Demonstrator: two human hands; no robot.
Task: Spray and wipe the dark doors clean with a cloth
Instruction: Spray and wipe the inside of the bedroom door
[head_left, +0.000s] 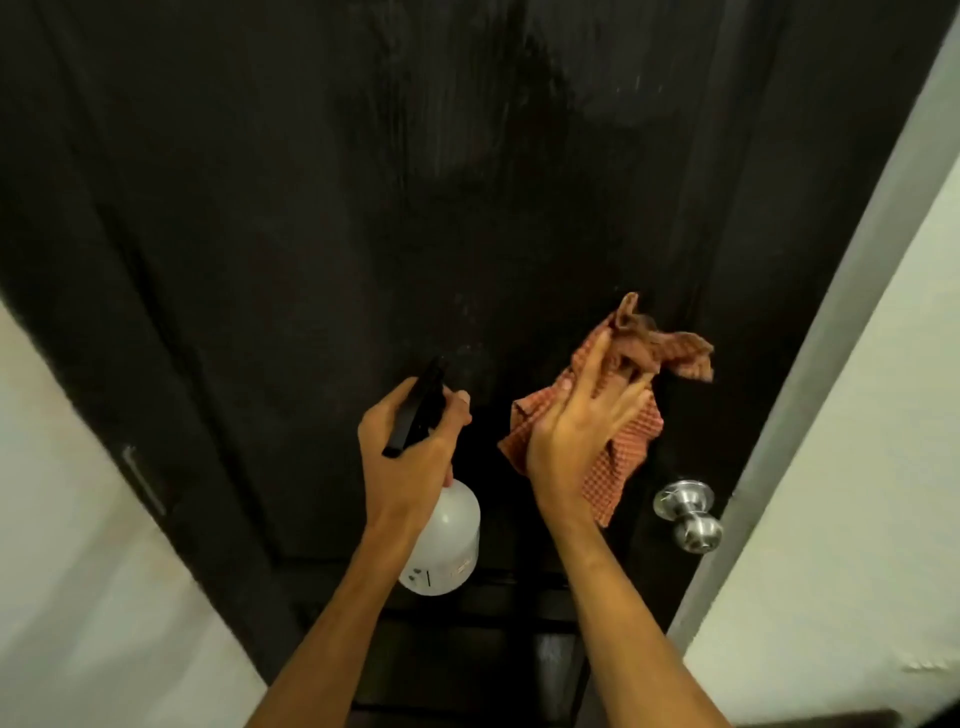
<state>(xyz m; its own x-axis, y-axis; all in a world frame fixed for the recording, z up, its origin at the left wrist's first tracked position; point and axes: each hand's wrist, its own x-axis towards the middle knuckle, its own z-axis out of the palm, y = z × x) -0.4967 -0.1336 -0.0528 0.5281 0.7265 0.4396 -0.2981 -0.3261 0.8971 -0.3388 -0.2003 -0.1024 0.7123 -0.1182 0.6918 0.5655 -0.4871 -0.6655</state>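
Left hand: your left hand (405, 452) is curled round the neck of the spray bottle (447, 540). The white body hangs under the fist and the black head points to the door (311, 234).
Right hand: your right hand (571, 431) lies with spread, almost straight fingers on the cloth (621, 467). It presses the cloth flat and does not pinch it.
Cloth: on the right part of the door, just above the knob (685, 512), near the bottle.
Key relation: pale streaks (457, 130) sit high on the door, well above the cloth. The right hand is nearer to them, so I think the wipe should go up along the door.
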